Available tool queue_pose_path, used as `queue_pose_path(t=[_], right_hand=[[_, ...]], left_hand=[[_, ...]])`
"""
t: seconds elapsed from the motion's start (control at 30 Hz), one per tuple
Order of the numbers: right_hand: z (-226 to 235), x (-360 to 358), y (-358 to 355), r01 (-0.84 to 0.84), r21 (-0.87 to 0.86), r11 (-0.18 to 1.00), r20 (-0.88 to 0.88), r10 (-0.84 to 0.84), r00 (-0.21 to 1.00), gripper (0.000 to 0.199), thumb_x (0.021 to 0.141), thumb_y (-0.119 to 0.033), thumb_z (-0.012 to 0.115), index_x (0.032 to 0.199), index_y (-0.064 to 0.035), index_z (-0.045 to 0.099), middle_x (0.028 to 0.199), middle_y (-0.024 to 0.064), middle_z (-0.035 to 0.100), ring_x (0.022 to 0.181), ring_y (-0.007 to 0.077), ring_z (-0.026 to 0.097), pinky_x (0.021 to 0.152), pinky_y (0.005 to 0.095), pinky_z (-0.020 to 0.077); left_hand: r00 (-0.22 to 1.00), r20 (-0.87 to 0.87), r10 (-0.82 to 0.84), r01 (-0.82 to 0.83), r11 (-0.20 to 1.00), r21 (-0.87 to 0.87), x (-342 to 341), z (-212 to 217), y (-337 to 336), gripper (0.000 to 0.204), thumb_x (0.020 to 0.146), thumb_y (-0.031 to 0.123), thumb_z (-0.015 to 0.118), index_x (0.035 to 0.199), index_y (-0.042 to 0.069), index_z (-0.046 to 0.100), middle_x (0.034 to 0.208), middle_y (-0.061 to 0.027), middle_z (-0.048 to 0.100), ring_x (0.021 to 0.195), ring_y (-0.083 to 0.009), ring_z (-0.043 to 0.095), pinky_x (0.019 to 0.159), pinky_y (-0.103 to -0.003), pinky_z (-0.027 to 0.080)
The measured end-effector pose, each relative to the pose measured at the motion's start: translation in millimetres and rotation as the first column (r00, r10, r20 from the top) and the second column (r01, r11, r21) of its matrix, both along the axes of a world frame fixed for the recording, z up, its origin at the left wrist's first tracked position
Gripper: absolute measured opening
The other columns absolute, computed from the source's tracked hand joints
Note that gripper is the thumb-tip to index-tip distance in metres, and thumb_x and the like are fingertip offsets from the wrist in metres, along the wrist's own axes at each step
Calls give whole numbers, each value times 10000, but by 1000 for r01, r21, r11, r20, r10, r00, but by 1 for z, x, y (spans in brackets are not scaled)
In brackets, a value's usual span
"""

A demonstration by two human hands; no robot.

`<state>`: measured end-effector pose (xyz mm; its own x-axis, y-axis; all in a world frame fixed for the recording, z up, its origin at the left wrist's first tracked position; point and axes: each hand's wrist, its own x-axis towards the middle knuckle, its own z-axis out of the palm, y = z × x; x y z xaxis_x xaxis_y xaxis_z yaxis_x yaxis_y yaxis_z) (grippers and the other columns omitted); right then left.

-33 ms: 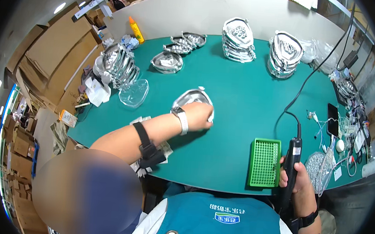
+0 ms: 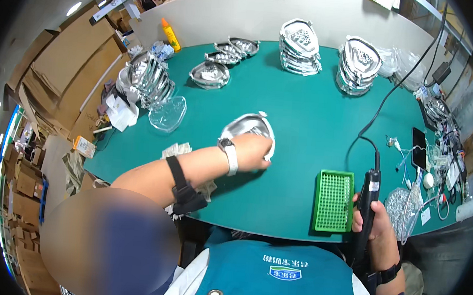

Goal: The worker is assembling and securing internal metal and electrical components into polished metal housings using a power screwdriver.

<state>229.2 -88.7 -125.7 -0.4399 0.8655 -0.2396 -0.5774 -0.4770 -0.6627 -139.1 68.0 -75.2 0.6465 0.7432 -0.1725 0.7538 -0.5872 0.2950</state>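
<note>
Assembly workshop: stacked metal parts (image 2: 300,46), cardboard boxes (image 2: 61,64).

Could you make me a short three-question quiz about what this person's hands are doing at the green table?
1. True or false: the left hand rests on a shiny silver dish-shaped part lying on the green table.
2. What does the right hand hold?
A. a yellow bottle
B. a black corded power tool
C. a phone
3. Fill in: the green perforated tray lies just to the ____ of the right hand.

Key
1. True: the left hand lies on the near edge of the part.
2. B: the tool is held upright at the table's near edge, its cable running away across the table.
3. left
</note>
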Motion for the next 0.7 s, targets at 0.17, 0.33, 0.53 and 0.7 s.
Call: queue_pose_path(t=[0.17, 0.33, 0.53, 0.7], right_hand=[[-4, -2, -2, 45, 50, 998, 72, -49, 996, 487, 842, -378, 580, 1139, -3, 488, 632, 107, 558, 502, 214, 567, 468, 318, 473], [17, -12, 1, 199, -17, 980, 266, -187, 946, 353, 897, -343, 547, 1081, -44, 509, 633, 89, 549, 492, 198, 560, 458, 305, 472], [49, -19, 21, 266, 111, 958, 713, -263, 650, 304, 912, -290, 565, 1051, -48, 445, 737, 102, 562, 631, 204, 595, 553, 310, 501], [28, -14, 47, 222, 211, 952, 861, -288, 418, 412, 894, -168, 556, 1231, -49, 352, 821, 100, 556, 691, 202, 584, 576, 338, 507]], left_hand=[[970, 30, -242, 244, 956, -163, 29, 14, -111, 301, 773, 251, 673, 887, 0, 552, 853, -180, 605, 812, -362, 605, 732, -447, 486], [846, 429, -317, 329, 943, 49, 21, 60, -163, 369, 780, 176, 645, 1089, 9, 532, 972, -163, 566, 917, -332, 571, 783, -411, 471], [58, 998, -10, 804, 593, -40, 3, 114, -206, 263, 893, 159, 541, 1034, -60, 582, 1008, -202, 594, 920, -352, 584, 844, -426, 469], [23, 996, 87, 787, 613, -71, -24, 100, -241, 269, 897, 174, 541, 1028, -58, 580, 1019, -201, 585, 929, -344, 579, 852, -423, 465]])
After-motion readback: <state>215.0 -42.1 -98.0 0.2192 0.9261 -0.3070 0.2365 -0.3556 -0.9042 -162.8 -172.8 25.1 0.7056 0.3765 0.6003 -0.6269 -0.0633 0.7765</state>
